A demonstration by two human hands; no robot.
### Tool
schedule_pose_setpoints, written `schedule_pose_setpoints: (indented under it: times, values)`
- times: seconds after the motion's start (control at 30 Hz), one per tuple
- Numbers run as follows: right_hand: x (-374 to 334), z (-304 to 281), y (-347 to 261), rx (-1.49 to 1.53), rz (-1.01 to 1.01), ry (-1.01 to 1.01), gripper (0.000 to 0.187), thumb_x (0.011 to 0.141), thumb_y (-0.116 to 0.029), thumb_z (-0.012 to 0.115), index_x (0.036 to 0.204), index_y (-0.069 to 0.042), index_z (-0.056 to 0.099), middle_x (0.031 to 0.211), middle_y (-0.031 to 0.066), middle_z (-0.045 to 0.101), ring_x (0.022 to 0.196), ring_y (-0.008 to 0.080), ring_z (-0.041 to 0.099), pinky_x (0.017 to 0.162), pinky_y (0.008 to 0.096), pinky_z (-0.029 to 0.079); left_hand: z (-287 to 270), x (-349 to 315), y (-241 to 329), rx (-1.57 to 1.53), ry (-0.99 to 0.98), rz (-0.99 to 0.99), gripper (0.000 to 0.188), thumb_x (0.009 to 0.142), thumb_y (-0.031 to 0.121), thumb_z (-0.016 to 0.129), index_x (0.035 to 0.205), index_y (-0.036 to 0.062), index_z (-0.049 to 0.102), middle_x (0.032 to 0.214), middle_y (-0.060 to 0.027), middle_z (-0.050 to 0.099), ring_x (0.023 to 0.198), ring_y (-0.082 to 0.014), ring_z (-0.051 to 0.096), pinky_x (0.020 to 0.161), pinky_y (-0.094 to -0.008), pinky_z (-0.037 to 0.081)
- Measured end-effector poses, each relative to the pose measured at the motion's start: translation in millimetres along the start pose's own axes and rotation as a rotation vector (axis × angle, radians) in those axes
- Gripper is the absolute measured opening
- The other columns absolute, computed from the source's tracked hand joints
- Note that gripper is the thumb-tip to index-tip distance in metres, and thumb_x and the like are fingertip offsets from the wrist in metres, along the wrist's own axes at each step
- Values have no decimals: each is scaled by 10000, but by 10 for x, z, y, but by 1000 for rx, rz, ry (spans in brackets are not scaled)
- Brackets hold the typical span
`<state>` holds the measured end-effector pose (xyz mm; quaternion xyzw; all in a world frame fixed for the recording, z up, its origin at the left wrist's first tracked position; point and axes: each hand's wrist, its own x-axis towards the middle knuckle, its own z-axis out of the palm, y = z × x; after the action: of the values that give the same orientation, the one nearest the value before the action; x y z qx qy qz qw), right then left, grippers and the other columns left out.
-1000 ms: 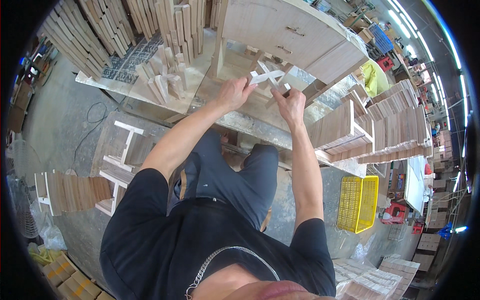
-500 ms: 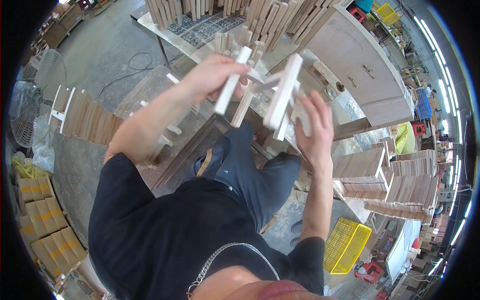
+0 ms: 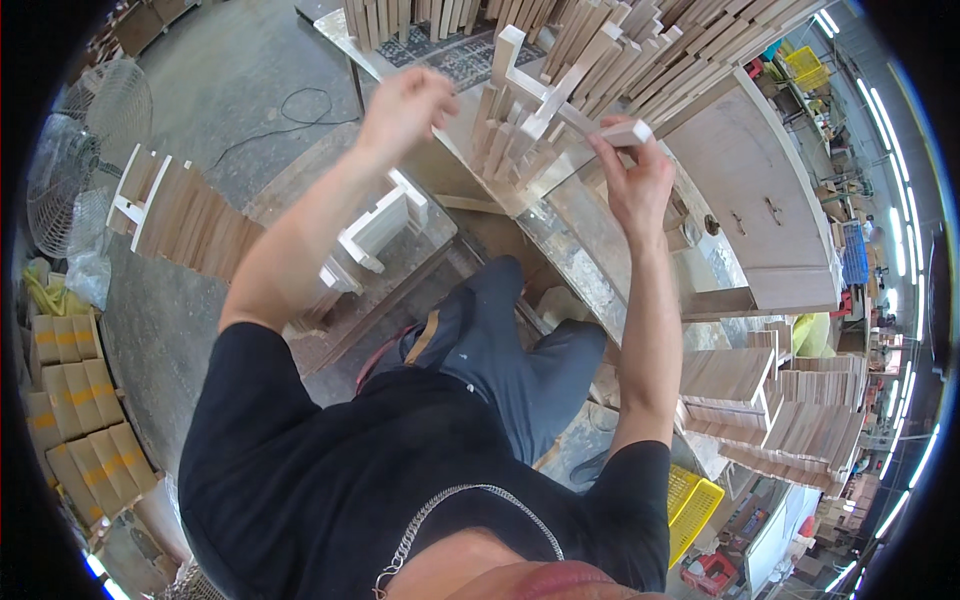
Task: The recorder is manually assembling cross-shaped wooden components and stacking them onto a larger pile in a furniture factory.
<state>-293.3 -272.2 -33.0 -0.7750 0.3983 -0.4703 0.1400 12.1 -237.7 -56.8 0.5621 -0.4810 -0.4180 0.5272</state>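
- Over the surface [image 3: 578, 266], just back from its front edge, the wooden frame [image 3: 551, 103] hangs tilted beside upright sticks [image 3: 650, 60].
- The right hand [image 3: 640, 185] has its fingers closed around one end bar; the far end reaches out unsupported.
- The left hand [image 3: 405, 112] is apart from it, fingers loosely curled and blurred, nothing seen in them.
- Such slim bars suggest a light, stiff piece that one hand can carry, though the long overhang may make it twist.
- Bare wood should grip well, dust aside; the joints are probably weakest under prying.
- A thumb-and-finger pinch across an end bar looks sound; a hold nearer the middle crossing would balance better.
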Motion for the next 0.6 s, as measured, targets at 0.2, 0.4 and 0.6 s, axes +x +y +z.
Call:
schedule_pose_setpoints:
  times: [0.2, 0.4, 0.6]
  values:
    - [431, 51, 645, 240, 166, -177, 232, 896, -112, 804, 1096, -22, 726, 945, 22, 745, 864, 101, 688, 790, 288, 544, 653, -394, -571, 426, 15, 199, 813, 745, 211, 859, 1396, -77, 466, 1332, -237, 608, 1171, -322, 628, 1019, -412, 507]
    - [676, 49, 745, 270, 192, -306, 182, 912, -67, 782, 1082, -24, 733, 955, -13, 719, 871, 76, 637, 799, 258, 510, 1090, -131, -949, 534, 260, 209, 862, 693, 319, 891, 1351, -28, 457, 1261, -251, 596, 1240, -389, 566, 1017, -441, 492]
    - [780, 37, 700, 443, 195, -295, 201, 899, -81, 801, 1080, -28, 734, 977, -11, 722, 900, 88, 641, 839, 267, 505, 1063, 11, -1180, 456, 218, 191, 707, 726, 239, 804, 1289, -31, 473, 1206, -244, 618, 1134, -403, 632, 947, -471, 533]
